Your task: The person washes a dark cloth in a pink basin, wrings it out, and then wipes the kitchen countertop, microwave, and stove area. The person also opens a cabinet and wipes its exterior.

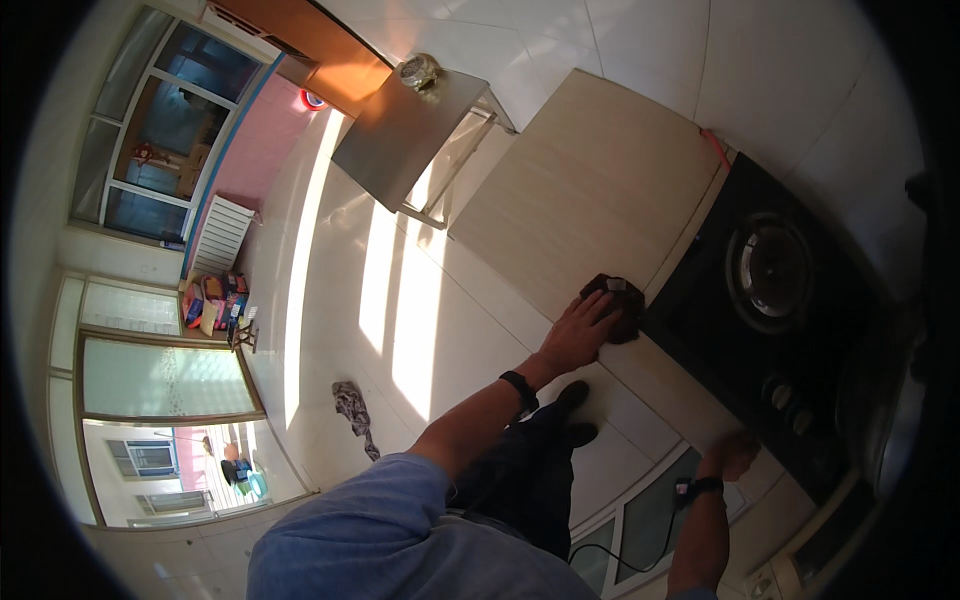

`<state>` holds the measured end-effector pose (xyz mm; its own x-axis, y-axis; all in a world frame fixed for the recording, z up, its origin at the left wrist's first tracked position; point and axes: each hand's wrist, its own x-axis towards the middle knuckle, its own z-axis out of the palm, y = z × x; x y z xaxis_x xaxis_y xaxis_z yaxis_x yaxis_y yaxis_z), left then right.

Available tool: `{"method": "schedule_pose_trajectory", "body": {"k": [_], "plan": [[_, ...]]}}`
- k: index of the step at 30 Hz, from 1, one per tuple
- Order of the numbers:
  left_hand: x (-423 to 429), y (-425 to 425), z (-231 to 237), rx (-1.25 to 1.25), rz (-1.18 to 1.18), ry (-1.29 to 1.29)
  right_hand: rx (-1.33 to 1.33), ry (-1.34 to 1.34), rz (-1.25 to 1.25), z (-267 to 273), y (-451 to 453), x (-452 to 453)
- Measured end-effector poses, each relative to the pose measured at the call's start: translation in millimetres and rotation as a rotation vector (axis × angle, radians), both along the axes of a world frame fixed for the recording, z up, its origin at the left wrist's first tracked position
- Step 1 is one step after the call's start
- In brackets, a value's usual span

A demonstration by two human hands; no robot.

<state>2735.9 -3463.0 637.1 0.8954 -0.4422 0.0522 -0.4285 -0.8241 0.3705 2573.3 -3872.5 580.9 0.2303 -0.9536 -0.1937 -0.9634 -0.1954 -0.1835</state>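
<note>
My left hand (581,330) lies with its fingers over a dark brown cloth (624,311). The cloth is bunched at the front edge of the beige countertop (592,165), against the corner of a black gas cooktop (757,300). Beside the cooktop's front edge, on the counter strip, rests my right hand (731,454). Its fingers look curled, but shadow hides whether anything is in them. A round burner (770,268) and two control knobs (791,405) are on the cooktop.
A metal side table (412,135) carrying a glass jar (418,71) stands beyond the counter. A crumpled patterned rag (351,409) lies on the tiled floor. Cabinet doors (652,525) and a dark cable (637,566) are below my right arm. A pan-like vessel (889,420) sits at the right.
</note>
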Motion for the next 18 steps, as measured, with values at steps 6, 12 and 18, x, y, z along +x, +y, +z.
{"method": "schedule_pose_trajectory", "body": {"k": [6,12,18], "plan": [[37.4,82.9,-10.3,0.040,0.294,-0.099,-0.005,0.129,0.000,-21.0,-9.8,-6.4],[40.1,66.1,-23.1,0.080,0.402,-0.095,-0.123,0.036,0.213,-15.4,-5.1,-2.9],[49.6,72.8,-9.9,0.059,0.320,-0.079,-0.095,0.102,-0.042,-4.3,2.5,4.7]]}}
